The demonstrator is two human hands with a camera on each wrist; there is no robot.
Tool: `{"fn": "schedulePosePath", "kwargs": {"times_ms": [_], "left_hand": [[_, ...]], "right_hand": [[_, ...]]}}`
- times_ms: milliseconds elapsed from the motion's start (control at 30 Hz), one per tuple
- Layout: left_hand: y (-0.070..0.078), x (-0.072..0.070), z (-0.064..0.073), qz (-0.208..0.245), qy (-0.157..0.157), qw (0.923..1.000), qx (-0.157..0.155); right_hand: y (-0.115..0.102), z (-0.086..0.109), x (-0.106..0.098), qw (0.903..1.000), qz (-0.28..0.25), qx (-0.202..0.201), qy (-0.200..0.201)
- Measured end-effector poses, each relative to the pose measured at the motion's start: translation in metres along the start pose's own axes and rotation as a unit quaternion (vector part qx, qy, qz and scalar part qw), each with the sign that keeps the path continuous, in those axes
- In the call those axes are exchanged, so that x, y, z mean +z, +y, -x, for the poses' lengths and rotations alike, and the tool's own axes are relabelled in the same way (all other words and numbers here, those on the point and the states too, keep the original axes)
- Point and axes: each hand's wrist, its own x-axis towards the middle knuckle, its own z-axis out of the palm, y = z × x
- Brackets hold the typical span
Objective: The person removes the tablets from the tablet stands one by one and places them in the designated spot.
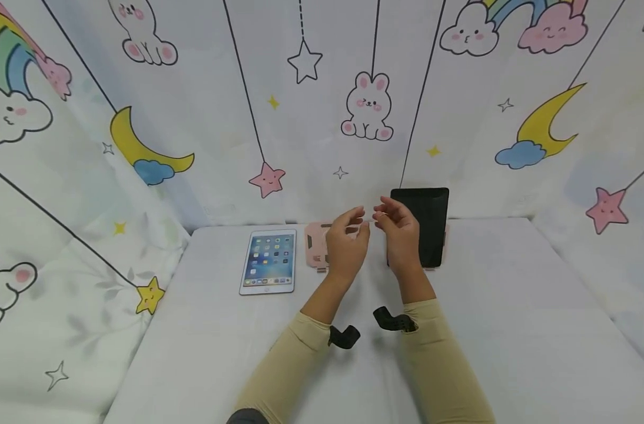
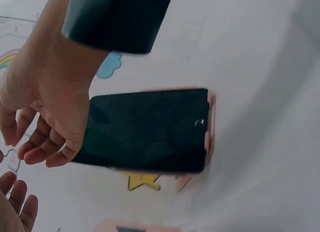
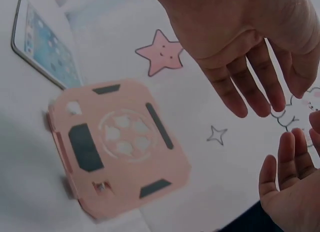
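My left hand [image 1: 348,244] and right hand [image 1: 402,238] are raised in front of me, palms facing each other with a small gap between the fingertips. Fingers on both are loosely bent around nothing. Behind the right hand stands a black-screened tablet [image 1: 433,229], leaning back with a pink edge showing behind it; the left wrist view shows its dark screen [image 2: 150,129] and round button. A pink panel with cutouts and dark pads [image 3: 127,142], apparently a tablet case, is partly covered by the left hand in the head view.
Left of the pink panel, a white tablet [image 1: 269,262] lies with its screen lit and app icons showing. A white cloth covers the table [image 1: 513,330]. At its back rises a white curtain [image 1: 322,118] printed with stars, moons and rabbits. Each wrist wears a black camera mount [image 1: 345,337].
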Motion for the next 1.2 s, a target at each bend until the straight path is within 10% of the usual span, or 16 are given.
{"fn": "schedulePosePath", "kwargs": {"times_ms": [433, 1200], "left_hand": [[-0.02, 0.058, 0.008, 0.039, -0.025, 0.9973, -0.057], [-0.08, 0.093, 0.042, 0.055, -0.002, 0.9839, -0.17]], "right_hand": [[0.003, -0.014, -0.07, 0.994, 0.03, -0.006, 0.105], [0.058, 0.002, -0.151, 0.9652, 0.156, 0.112, 0.177]]}}
